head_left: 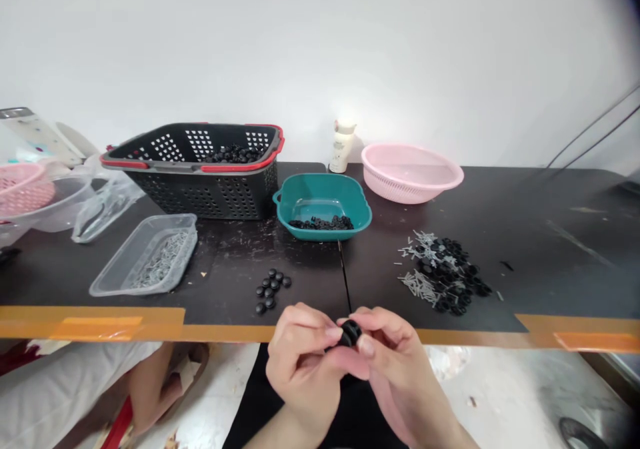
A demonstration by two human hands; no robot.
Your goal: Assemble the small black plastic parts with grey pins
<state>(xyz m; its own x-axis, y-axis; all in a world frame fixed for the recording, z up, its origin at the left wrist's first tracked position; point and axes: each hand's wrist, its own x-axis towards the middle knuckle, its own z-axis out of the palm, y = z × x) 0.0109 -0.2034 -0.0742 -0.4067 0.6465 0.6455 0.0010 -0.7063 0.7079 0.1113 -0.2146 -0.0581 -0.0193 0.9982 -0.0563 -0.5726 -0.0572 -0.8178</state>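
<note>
Just in front of the table's near edge, my left hand [305, 355] and my right hand [393, 355] meet with bent fingers around a small round black plastic part [351, 332]. Both thumbs and forefingers pinch it; the fingers hide some of it, and I cannot tell if it is one piece or two. Beyond my left hand lies a group of several round black caps [270, 290]. To the right of my right hand is a heap of black plastic parts [453, 275] mixed with thin grey metal pins [421, 286].
A teal basin [325, 234] with black parts stands mid-table. Left of it are a black basket [215, 192] of black parts and a clear tray [113, 282] of grey pins. A pink colander [413, 175] and a cream bottle [343, 147] stand behind. A person's leg [147, 385] shows lower left.
</note>
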